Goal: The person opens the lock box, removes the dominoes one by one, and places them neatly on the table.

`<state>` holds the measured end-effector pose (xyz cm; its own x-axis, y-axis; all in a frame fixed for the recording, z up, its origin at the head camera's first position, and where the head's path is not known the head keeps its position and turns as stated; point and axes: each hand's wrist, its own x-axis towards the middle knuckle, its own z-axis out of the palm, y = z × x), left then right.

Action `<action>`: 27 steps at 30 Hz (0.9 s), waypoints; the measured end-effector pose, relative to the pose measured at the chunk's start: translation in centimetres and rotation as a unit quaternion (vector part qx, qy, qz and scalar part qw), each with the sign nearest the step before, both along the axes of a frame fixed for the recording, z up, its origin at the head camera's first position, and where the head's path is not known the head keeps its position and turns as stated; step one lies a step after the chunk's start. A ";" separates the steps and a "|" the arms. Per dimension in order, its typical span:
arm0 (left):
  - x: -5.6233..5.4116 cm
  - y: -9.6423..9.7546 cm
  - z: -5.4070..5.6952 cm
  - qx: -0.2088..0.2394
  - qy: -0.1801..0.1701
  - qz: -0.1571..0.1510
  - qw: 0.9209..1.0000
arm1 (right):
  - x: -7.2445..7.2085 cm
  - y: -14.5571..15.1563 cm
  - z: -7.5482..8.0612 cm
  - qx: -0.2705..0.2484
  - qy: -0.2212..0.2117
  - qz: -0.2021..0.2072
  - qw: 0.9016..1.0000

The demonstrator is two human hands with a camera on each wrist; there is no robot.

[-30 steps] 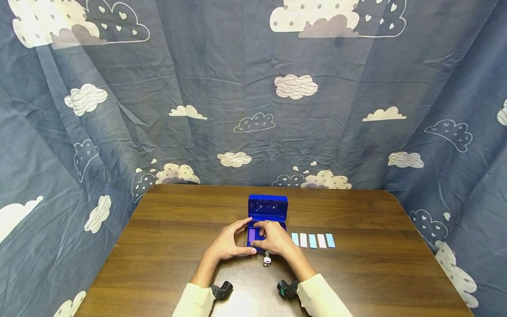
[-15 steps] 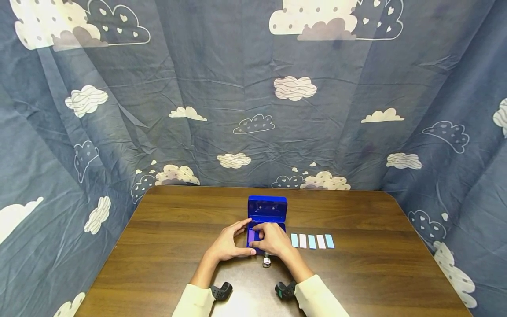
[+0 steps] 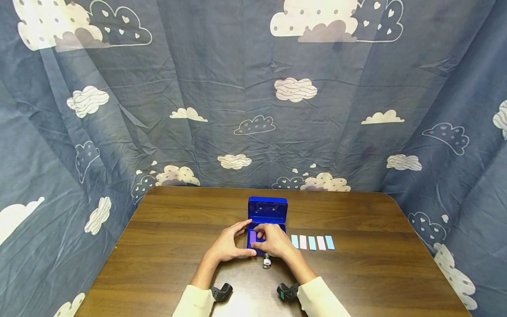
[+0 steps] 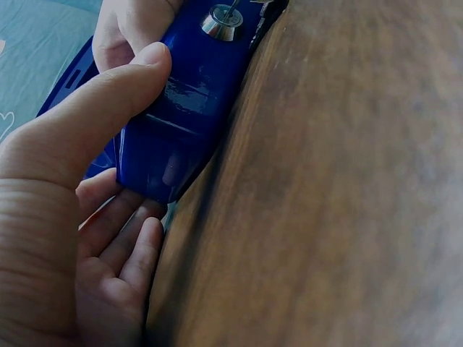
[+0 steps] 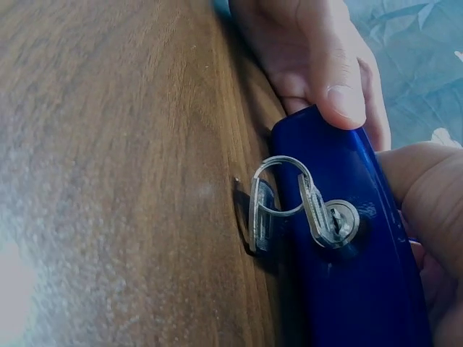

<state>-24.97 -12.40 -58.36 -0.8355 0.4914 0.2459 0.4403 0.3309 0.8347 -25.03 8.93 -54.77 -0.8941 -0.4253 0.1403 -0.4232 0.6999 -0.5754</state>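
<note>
A small blue metal cash box (image 3: 267,210) stands on the table with its lid raised. My left hand (image 3: 229,244) holds the box's left end, thumb at the front wall and fingers spread along the side toward the back. Inside, at the left, lies a purple strip (image 3: 253,237). My right hand (image 3: 275,240) reaches into the box with thumb and index finger at the two ends of this strip, pinching it. In the right wrist view a key (image 5: 315,211) sits in the front lock (image 5: 346,223), and a second key (image 5: 261,213) hangs from its ring.
Right of the box, a row of several thin strips lies on the brown wooden table (image 3: 166,246), alternating light blue (image 3: 312,243) and pale pink (image 3: 321,243). A dark blue curtain (image 3: 245,88) with a cloud print hangs behind the table and along both sides.
The view has shifted slightly. Both hands keep almost the same place at the box, and the purple strip stays at its left end between my right fingertips.
</note>
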 end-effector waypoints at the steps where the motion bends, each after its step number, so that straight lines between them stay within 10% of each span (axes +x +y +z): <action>1: 0.0 0.0 0.0 0.001 0.001 0.000 1.000 | 0.0 0.0 0.0 -0.005 0.001 0.004 1.000; 27: 0.2 0.1 0.2 -0.004 0.002 0.002 1.000 | 0.8 1.4 1.1 -0.060 0.001 0.023 0.998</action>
